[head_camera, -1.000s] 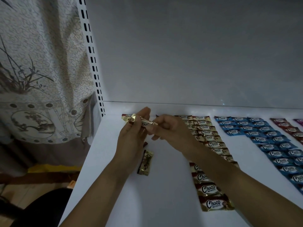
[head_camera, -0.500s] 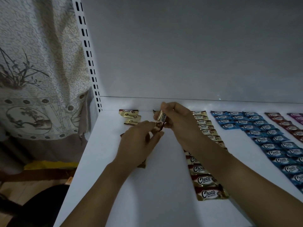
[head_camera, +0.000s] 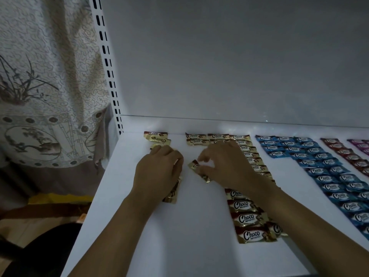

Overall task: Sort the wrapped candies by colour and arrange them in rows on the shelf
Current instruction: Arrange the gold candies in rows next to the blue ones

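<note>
**White shelf, candies laid out by colour**

White shelf (head_camera: 189, 246) fills the lower half of the view, with a pale back panel (head_camera: 219, 66) above it. A slotted upright (head_camera: 107, 72) stands at its left edge, and a patterned curtain (head_camera: 50, 76) hangs beyond that.

The right hand (head_camera: 229, 166) is over the middle of the shelf. Its thumb and forefinger are bent together and pinch a gold candy (head_camera: 196, 166), which sits at a tilt low over the surface (whether it touches the shelf cannot be told). The other fingers are loosely curled.

The left hand (head_camera: 157, 172) lies palm down just to the left, apart from the right one. Its fingers are bent, and the tips reach the near end of a small gold stack (head_camera: 157, 136) by the back left corner. A loose candy (head_camera: 172, 194), also gold, shows from under the heel of this hand. Whether the hand grips anything cannot be told.

Gold rows (head_camera: 247, 218) run from the back panel toward the front, partly hidden by the right forearm. Right of them lie blue rows (head_camera: 323, 170), then a red row (head_camera: 347, 156), and a purple row (head_camera: 359, 144) at the frame's edge.
</note>
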### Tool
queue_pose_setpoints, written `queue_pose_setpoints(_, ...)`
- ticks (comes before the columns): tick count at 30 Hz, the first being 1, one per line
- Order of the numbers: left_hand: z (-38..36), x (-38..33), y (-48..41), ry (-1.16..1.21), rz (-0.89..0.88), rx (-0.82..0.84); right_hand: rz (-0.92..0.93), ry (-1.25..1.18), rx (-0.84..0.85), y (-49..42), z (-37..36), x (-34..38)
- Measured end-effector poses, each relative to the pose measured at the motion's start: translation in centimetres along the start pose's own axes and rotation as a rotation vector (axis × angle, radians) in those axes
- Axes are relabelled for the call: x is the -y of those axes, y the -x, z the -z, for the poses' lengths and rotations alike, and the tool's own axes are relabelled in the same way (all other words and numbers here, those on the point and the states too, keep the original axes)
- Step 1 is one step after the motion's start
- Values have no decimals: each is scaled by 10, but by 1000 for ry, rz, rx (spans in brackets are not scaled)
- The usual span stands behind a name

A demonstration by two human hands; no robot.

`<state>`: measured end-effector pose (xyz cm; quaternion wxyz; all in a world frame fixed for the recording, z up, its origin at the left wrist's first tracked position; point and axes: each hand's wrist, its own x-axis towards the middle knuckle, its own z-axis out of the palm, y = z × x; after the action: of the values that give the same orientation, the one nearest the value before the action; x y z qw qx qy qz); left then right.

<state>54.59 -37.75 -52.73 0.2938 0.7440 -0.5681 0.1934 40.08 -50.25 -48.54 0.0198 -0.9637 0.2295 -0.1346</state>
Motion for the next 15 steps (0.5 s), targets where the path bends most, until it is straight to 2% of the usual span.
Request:
queue_pose_setpoints(2, 0, -3, -1, 21, 0, 23, 35, 58, 29, 3, -7, 0)
queue_pose_setpoints(7, 2, -5, 3, 31, 20, 31, 16, 126, -36, -20, -23, -8)
queue_pose_setpoints(15, 7, -2, -1, -83, 60, -34, -9, 279, -35, -47, -26, -15)
